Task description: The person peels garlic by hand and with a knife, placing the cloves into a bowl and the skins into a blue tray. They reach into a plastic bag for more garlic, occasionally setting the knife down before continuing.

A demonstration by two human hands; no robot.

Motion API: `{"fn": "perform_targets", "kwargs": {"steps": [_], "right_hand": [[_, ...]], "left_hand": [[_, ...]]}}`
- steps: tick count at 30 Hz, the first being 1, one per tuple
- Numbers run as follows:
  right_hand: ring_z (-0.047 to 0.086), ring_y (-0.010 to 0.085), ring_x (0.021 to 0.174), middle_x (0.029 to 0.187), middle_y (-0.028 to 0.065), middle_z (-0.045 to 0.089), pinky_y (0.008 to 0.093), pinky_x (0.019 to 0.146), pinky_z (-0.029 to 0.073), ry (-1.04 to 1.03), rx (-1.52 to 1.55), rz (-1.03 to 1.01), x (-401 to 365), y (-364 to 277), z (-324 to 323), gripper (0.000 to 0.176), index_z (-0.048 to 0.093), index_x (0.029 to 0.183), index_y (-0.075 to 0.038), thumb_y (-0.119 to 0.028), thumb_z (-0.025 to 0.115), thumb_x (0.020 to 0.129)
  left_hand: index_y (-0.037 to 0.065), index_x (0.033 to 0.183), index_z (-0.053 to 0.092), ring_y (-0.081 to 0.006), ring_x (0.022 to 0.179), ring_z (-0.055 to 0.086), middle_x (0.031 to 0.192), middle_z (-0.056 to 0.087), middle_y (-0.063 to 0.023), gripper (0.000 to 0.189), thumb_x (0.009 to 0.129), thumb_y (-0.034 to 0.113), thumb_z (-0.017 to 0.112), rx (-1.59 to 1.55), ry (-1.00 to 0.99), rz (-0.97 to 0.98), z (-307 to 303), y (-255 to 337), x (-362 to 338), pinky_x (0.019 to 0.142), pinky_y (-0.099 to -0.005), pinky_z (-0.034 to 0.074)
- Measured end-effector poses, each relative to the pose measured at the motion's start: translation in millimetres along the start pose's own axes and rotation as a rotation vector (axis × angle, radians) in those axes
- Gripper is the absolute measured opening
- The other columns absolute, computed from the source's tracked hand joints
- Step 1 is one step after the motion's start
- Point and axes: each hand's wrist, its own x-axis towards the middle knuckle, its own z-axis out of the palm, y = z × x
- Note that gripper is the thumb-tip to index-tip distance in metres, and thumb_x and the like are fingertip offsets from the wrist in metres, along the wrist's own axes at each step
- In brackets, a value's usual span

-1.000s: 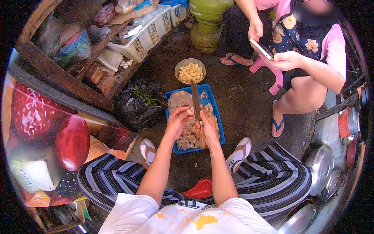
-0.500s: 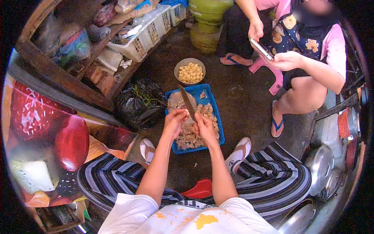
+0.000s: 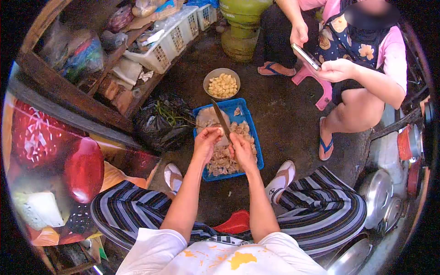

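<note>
My right hand (image 3: pixel 240 149) is closed round the handle of a knife (image 3: pixel 221 118), whose blade points up and away to the left. My left hand (image 3: pixel 207 142) pinches a small pale clove (image 3: pixel 221 131) close beside the blade. Both hands are over a blue tray (image 3: pixel 257 137) that holds many garlic cloves and skins (image 3: pixel 223 162), with a clear plastic bag (image 3: pixel 208 118) at its far left. Just beyond the tray stands a metal bowl (image 3: pixel 206 82) of peeled cloves (image 3: pixel 223 85).
A black plastic bag (image 3: pixel 160 130) with green stalks lies left of the tray. At the back right a person (image 3: pixel 360 73) sits holding a phone (image 3: pixel 306 57). Green gas cylinders (image 3: pixel 240 41) stand behind the bowl; white baskets (image 3: pixel 160 54) are on the left shelf. Pot lids (image 3: pixel 376 195) lean at right.
The view has shifted very slightly. My hands, the knife and the clove hold nearly the same positions over the tray.
</note>
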Motion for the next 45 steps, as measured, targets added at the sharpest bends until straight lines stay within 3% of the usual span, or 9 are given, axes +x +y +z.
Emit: {"fn": "perform_targets", "kwargs": {"steps": [3, 6, 12, 15, 18, 21, 28, 37, 45], "right_hand": [[0.039, 0.0034, 0.048, 0.056, -0.0043, 0.042, 0.0198, 0.043, 0.030, -0.080, -0.059, -0.040, -2, -7, -2, 0.033, 0.057, 0.109, -0.006, -0.033, 0.048, 0.093], [0.038, 0.0037, 0.048, 0.055, -0.0049, 0.041, 0.0201, 0.043, 0.030, -0.075, -0.061, 0.001, -2, -7, 0, 0.034, 0.057, 0.113, -0.005, -0.031, 0.049, 0.093], [0.033, 0.0023, 0.044, 0.051, -0.0075, 0.039, 0.0207, 0.040, 0.026, 0.020, -0.106, -0.110, 3, 6, 5, 0.031, 0.063, 0.110, -0.008, -0.031, 0.052, 0.091], [0.037, 0.0028, 0.044, 0.051, -0.0061, 0.042, 0.0207, 0.040, 0.028, 0.062, -0.173, -0.156, 5, 12, 6, 0.031, 0.066, 0.092, -0.006, -0.034, 0.054, 0.090], [0.040, 0.0040, 0.045, 0.052, -0.0035, 0.046, 0.0208, 0.041, 0.031, 0.051, -0.038, 0.048, 2, 3, 4, 0.034, 0.061, 0.078, -0.005, -0.037, 0.054, 0.089], [0.042, 0.0052, 0.045, 0.053, -0.0022, 0.048, 0.0209, 0.042, 0.033, -0.059, 0.148, 0.152, 3, -2, -7, 0.037, 0.059, 0.073, -0.005, -0.038, 0.054, 0.089], [0.041, 0.0058, 0.045, 0.053, -0.0018, 0.046, 0.0214, 0.042, 0.033, -0.023, 0.102, 0.072, 2, 1, -6, 0.036, 0.056, 0.073, -0.006, -0.038, 0.052, 0.090], [0.041, 0.0057, 0.044, 0.052, -0.0026, 0.045, 0.0218, 0.041, 0.033, 0.055, 0.154, 0.064, 0, 0, -6, 0.035, 0.052, 0.068, -0.009, -0.035, 0.052, 0.091], [0.042, 0.0059, 0.047, 0.054, -0.0026, 0.044, 0.0215, 0.044, 0.034, -0.008, -0.041, -0.072, 3, 9, -8, 0.035, 0.054, 0.076, -0.009, -0.039, 0.047, 0.092]], "left_hand": [[0.002, 0.088, 0.061, -0.0125, 0.077, 0.060, 0.088, 0.063, -0.0062, 0.012, 0.079, 0.006, 0.067, 0.026, 0.024, 0.013, 2, 3, -1, 0.069, -0.0245, 0.049], [0.002, 0.087, 0.061, -0.0125, 0.076, 0.060, 0.087, 0.063, -0.0064, 0.011, 0.079, 0.006, 0.067, 0.048, 0.042, 0.039, 5, 3, -3, 0.069, -0.0243, 0.049], [0.000, 0.086, 0.060, -0.0129, 0.074, 0.060, 0.085, 0.063, -0.0068, 0.013, 0.076, 0.004, 0.068, 0.105, 0.034, 0.110, 2, -1, -4, 0.070, -0.0250, 0.049], [0.000, 0.086, 0.061, -0.0130, 0.074, 0.060, 0.083, 0.064, -0.0069, 0.013, 0.075, 0.003, 0.068, 0.167, 0.039, 0.124, 2, -1, -4, 0.070, -0.0252, 0.048], [0.000, 0.086, 0.061, -0.0129, 0.074, 0.060, 0.083, 0.064, -0.0070, 0.013, 0.076, 0.003, 0.068, 0.165, 0.036, 0.112, 2, 0, -4, 0.070, -0.0251, 0.048], [0.000, 0.087, 0.061, -0.0130, 0.075, 0.060, 0.084, 0.064, -0.0072, 0.013, 0.077, 0.004, 0.067, 0.130, 0.018, 0.068, 3, 2, -4, 0.070, -0.0251, 0.048], [0.000, 0.088, 0.060, -0.0135, 0.078, 0.060, 0.087, 0.064, -0.0076, 0.011, 0.079, 0.005, 0.065, 0.032, 0.023, -0.055, -1, 3, -1, 0.072, -0.0255, 0.048], [0.000, 0.091, 0.059, -0.0139, 0.081, 0.060, 0.091, 0.063, -0.0071, 0.014, 0.079, 0.004, 0.065, 0.002, -0.074, 0.007, -2, 1, -1, 0.075, -0.0258, 0.048], [0.006, 0.093, 0.060, -0.0077, 0.064, 0.053, 0.080, 0.061, -0.0006, 0.020, 0.075, 0.007, 0.069, 0.315, 0.000, -0.006, 3, 5, 0, 0.059, -0.0213, 0.042]]}}
